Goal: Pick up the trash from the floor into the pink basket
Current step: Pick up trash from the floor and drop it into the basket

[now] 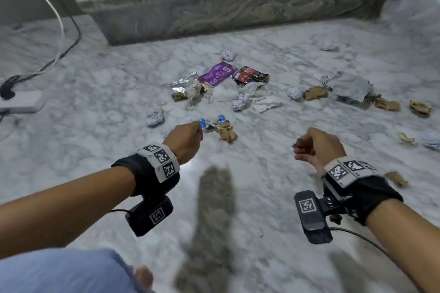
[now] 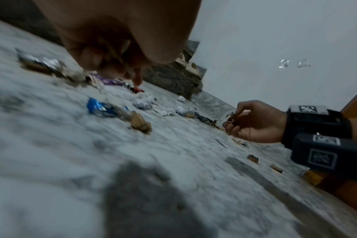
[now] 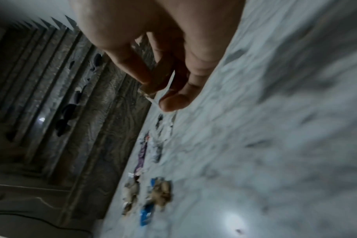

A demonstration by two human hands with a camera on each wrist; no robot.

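Observation:
Trash lies scattered on the marble floor [image 1: 95,83]. My left hand [image 1: 198,131] hovers with curled fingers just above a blue foil wrapper [image 1: 204,123] [image 2: 98,107] that lies on the floor beside a crumpled brown paper [image 1: 227,133] [image 2: 140,123]. Whether the left hand [image 2: 120,69] holds anything in its palm is unclear. My right hand [image 1: 302,147] [image 2: 230,122] is raised off the floor and pinches a brown paper scrap [image 3: 163,72] with a white strip. Farther off lie a purple wrapper [image 1: 217,74] and a red wrapper [image 1: 250,75]. No pink basket is in view.
Crumpled white paper balls [image 1: 156,118], silver foil [image 1: 352,88] and brown scraps [image 1: 420,108] lie to the right. A stone step [image 1: 226,14] rises behind the litter. A power strip [image 1: 21,102] with cables [image 1: 69,43] lies at far left. My knee [image 1: 59,269] is at bottom left.

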